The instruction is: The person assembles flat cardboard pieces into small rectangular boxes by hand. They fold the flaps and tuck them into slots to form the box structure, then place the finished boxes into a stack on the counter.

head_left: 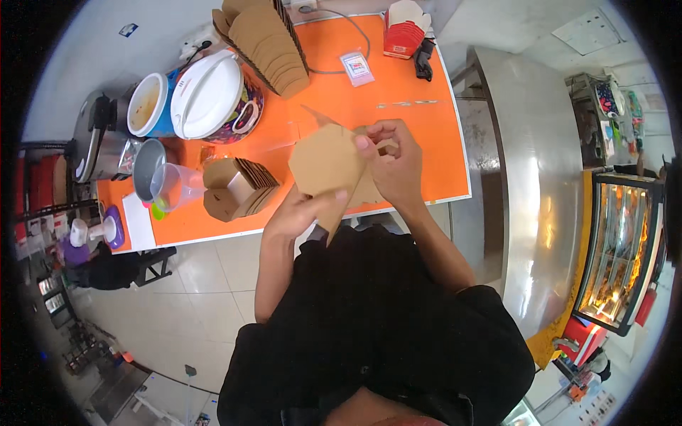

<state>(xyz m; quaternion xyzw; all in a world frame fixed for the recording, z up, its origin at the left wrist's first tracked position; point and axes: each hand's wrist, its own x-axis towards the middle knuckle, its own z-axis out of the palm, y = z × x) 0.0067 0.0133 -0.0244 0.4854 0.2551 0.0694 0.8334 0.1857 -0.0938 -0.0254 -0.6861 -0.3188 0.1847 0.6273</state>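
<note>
A brown cardboard food box, partly folded, is held in front of me above the near edge of the orange table. Its eight-sided bottom panel faces up. My left hand grips the lower left side, thumb lying on the cardboard. At the upper right, my right hand pinches a flap between thumb and fingers. Part of the box is hidden behind the hands. To the left on the table lies a nested stack of folded brown boxes. Farther back leans a tall stack of flat brown box blanks.
Left on the orange table are a white-lidded tub, a white bucket, a grey bowl and a clear plastic cup. Red cartons stand at the back. A metal counter and glass display case are right.
</note>
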